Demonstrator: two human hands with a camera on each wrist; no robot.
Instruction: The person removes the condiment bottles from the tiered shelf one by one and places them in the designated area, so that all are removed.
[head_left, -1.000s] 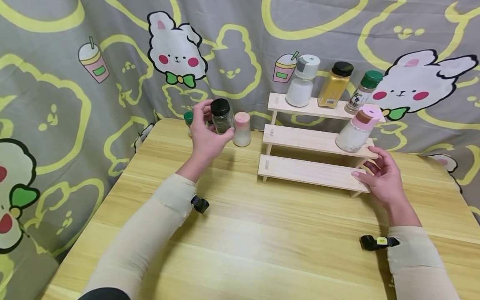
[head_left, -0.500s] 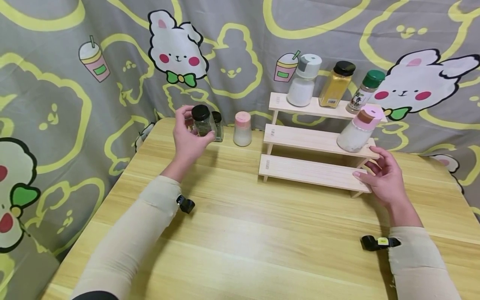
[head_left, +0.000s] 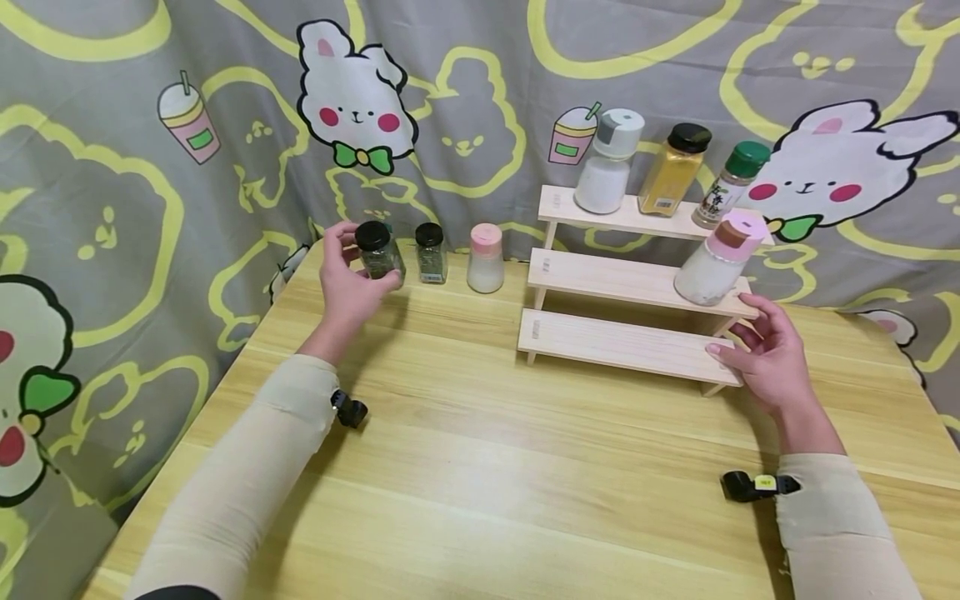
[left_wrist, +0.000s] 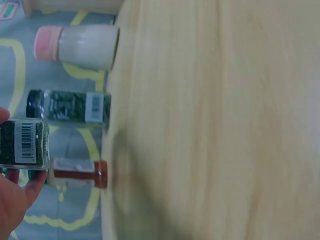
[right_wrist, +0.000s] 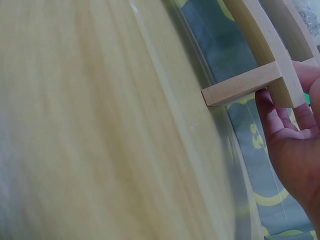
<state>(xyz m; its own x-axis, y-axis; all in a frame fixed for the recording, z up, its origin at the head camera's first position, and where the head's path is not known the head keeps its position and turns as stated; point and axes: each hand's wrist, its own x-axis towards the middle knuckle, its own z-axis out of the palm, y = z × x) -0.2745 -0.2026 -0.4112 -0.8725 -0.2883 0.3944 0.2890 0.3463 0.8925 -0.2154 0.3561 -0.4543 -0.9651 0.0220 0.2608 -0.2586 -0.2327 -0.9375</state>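
Observation:
My left hand (head_left: 347,293) holds a black-capped spice jar (head_left: 382,257) between thumb and fingers at the back left of the table. In the left wrist view that herb-filled jar (left_wrist: 22,143) shows its barcode label and overlaps a green-capped bottle with red-brown contents (left_wrist: 80,173). A second black-capped herb jar (head_left: 431,257) stands just right of it, then a pink-capped shaker (head_left: 485,260). My right hand (head_left: 772,354) grips the right end of a three-tier wooden rack (head_left: 622,343), its thumb at the lowest shelf; the right wrist view shows fingers (right_wrist: 270,112) around the shelf end.
On the top tier stand a white-capped shaker (head_left: 602,171), a jar of yellow powder (head_left: 670,175) and a green-capped bottle (head_left: 723,196). A pink-topped shaker (head_left: 708,271) occupies the middle tier's right end. A patterned curtain (head_left: 465,100) hangs behind the wooden table (head_left: 480,467).
My left hand has carried the black-capped jar leftward and lower, away from the pink-capped shaker, exposing the second herb jar. My right hand keeps its grip on the rack.

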